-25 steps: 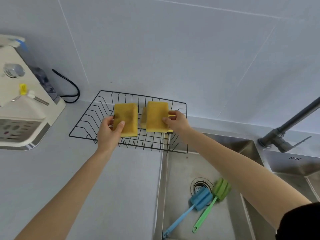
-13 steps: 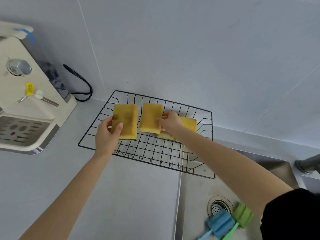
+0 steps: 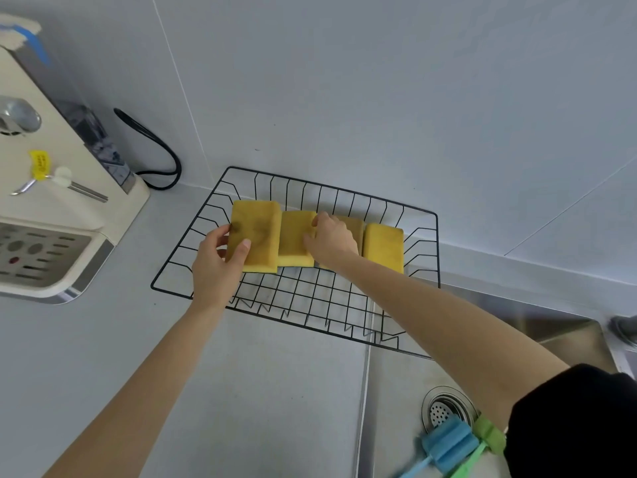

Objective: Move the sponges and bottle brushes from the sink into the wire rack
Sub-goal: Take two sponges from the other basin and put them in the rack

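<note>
My left hand pinches the leftmost sponge over the wire rack; my right hand presses the second sponge. Bottle brushes lie in the sink, nearer my right side.

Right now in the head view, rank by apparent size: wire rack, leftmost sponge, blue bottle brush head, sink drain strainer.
1. wire rack, clearly largest.
2. leftmost sponge, held by the left hand.
3 and 4. blue bottle brush head and sink drain strainer: look alike in size; the brush partly covers the strainer, so no ranking.
</note>
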Action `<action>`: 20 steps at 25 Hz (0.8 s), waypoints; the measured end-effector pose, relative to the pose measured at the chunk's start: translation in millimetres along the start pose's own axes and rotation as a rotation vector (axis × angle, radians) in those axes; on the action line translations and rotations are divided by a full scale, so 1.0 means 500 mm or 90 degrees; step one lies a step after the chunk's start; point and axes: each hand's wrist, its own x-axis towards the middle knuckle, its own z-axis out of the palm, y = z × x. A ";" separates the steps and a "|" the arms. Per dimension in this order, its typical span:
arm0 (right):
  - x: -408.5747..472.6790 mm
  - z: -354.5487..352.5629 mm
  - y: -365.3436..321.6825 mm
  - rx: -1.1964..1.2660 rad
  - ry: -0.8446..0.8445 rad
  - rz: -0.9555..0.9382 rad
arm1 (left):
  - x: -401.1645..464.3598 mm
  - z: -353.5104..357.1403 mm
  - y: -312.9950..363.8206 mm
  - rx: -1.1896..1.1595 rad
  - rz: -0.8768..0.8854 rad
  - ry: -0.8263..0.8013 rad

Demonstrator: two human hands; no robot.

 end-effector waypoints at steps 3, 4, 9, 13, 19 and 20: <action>-0.005 0.007 0.011 -0.083 0.044 -0.078 | 0.000 -0.001 -0.003 0.002 -0.005 0.007; -0.005 0.011 0.015 -0.120 0.043 -0.121 | 0.001 -0.001 -0.003 0.002 -0.006 0.010; -0.006 0.053 0.029 -0.386 -0.044 -0.287 | 0.007 0.000 -0.001 0.002 -0.008 0.013; 0.002 0.066 0.045 -0.415 0.005 -0.299 | 0.010 0.000 -0.004 0.013 -0.008 0.011; 0.006 0.065 0.057 -0.422 0.046 -0.255 | 0.029 0.014 0.000 0.057 0.000 0.004; 0.007 0.068 0.059 -0.412 0.046 -0.255 | 0.035 0.020 0.002 0.071 0.000 0.003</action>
